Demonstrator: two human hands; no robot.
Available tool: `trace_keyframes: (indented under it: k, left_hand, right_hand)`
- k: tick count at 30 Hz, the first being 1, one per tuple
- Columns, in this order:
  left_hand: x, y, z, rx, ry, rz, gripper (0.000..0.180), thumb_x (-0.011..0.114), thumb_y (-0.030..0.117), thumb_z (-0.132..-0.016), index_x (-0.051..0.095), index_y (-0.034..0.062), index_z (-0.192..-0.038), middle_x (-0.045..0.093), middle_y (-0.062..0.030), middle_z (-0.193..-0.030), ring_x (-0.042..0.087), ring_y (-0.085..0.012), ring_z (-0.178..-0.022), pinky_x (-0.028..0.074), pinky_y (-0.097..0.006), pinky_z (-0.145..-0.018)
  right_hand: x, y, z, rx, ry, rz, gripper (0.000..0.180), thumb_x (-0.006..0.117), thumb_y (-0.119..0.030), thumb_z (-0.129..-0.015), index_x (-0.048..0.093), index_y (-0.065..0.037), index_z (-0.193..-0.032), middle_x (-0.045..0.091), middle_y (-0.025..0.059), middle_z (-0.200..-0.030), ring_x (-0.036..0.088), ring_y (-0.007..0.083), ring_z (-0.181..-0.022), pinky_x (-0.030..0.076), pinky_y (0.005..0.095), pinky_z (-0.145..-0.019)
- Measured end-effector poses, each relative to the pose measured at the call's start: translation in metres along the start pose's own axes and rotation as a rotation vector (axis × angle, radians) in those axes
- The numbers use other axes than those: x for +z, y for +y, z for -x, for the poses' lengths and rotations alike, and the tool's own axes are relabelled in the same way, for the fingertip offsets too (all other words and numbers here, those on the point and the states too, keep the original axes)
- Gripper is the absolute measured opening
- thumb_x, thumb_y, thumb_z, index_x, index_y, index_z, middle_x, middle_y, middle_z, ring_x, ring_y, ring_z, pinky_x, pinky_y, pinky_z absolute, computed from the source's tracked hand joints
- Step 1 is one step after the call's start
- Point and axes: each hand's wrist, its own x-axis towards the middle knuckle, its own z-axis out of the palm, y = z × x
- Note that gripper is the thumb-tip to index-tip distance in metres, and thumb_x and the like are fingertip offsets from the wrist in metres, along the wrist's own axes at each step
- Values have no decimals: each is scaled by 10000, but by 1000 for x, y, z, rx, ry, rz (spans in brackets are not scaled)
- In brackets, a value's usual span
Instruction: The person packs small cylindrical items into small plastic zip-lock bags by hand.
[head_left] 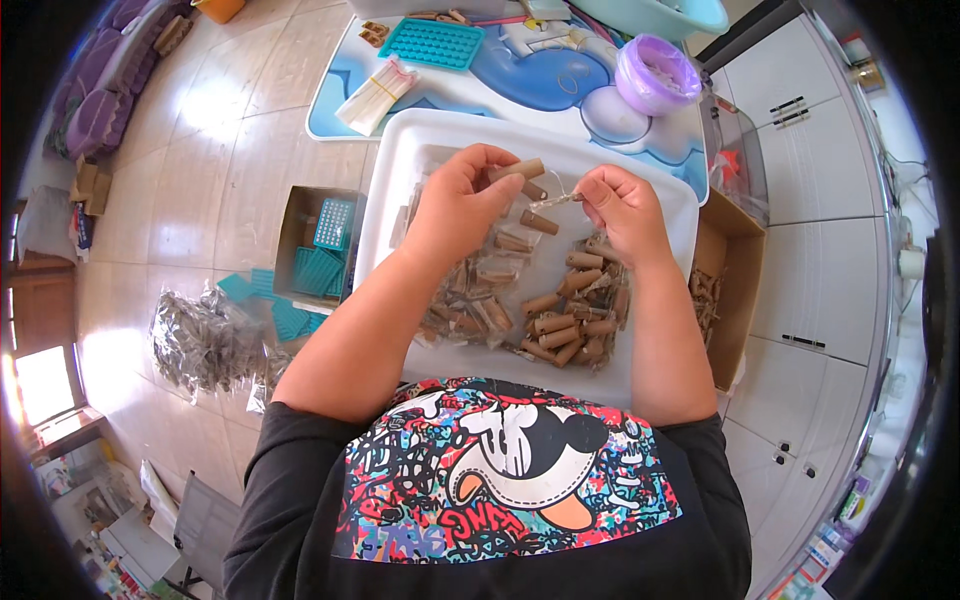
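Above a white tray (402, 135), my left hand (462, 203) is closed on small brown tubes (526, 169), one sticking out past its fingertips. My right hand (625, 212) pinches the end of a thin, pale twisted strand (558, 201) that stretches toward the left hand. Just below the strand is another brown tube (540, 222); whether it is attached cannot be made out. Under my right forearm lies a heap of loose brown tubes (568, 328). Beside it, nearer my left arm, are brown pieces in clear plastic wrappers (478, 305).
Behind the tray, a patterned table (340, 95) carries a teal mold tray (432, 44), a banded bundle of pale strips (376, 95) and a purple lined basket (658, 75). Cardboard boxes flank the tray: one with teal racks (318, 255), one with brown pieces (735, 270). Silvery plastic packets (205, 338) lie at left.
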Motion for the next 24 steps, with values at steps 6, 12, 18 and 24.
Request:
trace_keyframes:
  k: [6, 12, 18, 24]
  left_hand:
    - [7, -2, 5, -105, -280, 41, 220, 596, 185, -834, 581, 14, -971, 596, -20, -768, 513, -66, -681, 438, -213, -632]
    - [13, 0, 8, -177, -276, 154, 241, 505, 214, -894, 552, 6, -1005, 591, -41, -826, 542, -84, -695, 476, -239, -645]
    - [11, 9, 5, -423, -238, 484, 234, 500, 238, -896, 554, 30, -985, 574, -32, -827, 561, -107, -698, 484, -245, -648]
    - [4, 11, 4, -400, -294, 442, 287, 540, 190, -875, 520, 32, -1114, 554, 3, -864, 529, -82, -684, 452, -213, -615]
  right_hand:
    - [6, 2, -2, -135, 226, -306, 304, 613, -322, -823, 581, -30, -742, 459, -30, -569, 380, 48, -515, 275, 190, -477]
    - [5, -1, -1, -176, 344, -204, 313, 619, -320, -821, 563, -36, -702, 449, -32, -555, 373, 47, -508, 281, 194, -479]
    - [10, -2, 3, -81, 141, 124, 326, 628, -310, -814, 547, -32, -664, 427, -55, -542, 360, 36, -516, 290, 202, -467]
    - [16, 2, -1, -126, 122, 265, 284, 646, -266, -802, 552, -21, -692, 439, -51, -552, 356, 34, -529, 294, 204, -468]
